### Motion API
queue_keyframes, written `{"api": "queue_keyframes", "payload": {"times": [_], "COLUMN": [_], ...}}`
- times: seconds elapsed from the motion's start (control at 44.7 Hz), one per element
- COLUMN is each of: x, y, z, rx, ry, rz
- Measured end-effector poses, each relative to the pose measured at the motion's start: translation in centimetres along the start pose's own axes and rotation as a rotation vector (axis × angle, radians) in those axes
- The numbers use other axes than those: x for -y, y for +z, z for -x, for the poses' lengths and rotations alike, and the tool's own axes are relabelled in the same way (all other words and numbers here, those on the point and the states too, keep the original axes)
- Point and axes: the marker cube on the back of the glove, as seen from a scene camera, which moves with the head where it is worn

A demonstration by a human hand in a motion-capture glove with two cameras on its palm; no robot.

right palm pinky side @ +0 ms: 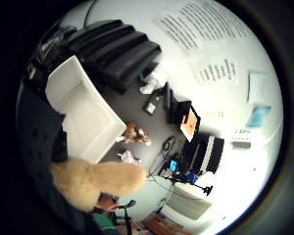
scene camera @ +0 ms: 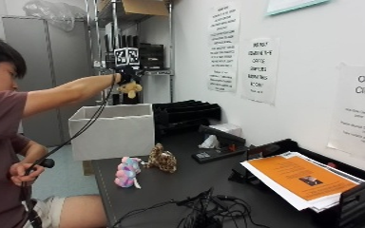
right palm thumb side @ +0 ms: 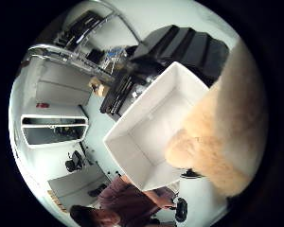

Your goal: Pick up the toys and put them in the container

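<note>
My gloved right hand is raised high over the white box container at the table's far left. It grips a tan plush toy that hangs below the fingers, above the box's open top. The same tan plush toy shows beside the empty white box in the thumb side palm view, and again as the tan plush toy in the little finger side view. On the dark table in front of the box lie a pastel plush toy and a spotted brown plush toy.
Black stacked trays stand behind the box against the wall. A stapler and small items lie mid-table. A paper tray with an orange sheet sits at the right, and cables trail along the front edge.
</note>
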Motion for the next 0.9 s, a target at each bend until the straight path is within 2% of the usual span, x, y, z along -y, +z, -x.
{"api": "queue_keyframes", "payload": {"times": [0.112,0.179,0.269,0.336,0.47,0.627,0.895], "x": [1.9,2.7,3.3,3.4,2.4,1.5,-3.2], "y": [1.6,2.3,3.2,3.8,4.8,3.1,0.3], "z": [2.7,3.1,2.8,2.6,2.0,0.1,-7.3], "rx": [0.017,0.010,-0.057,-0.094,-0.147,-0.078,-0.112], "ry": [-0.104,-0.062,0.024,0.036,0.034,0.085,0.190], "rz": [-0.010,-0.006,0.081,0.144,0.373,0.277,0.310]}}
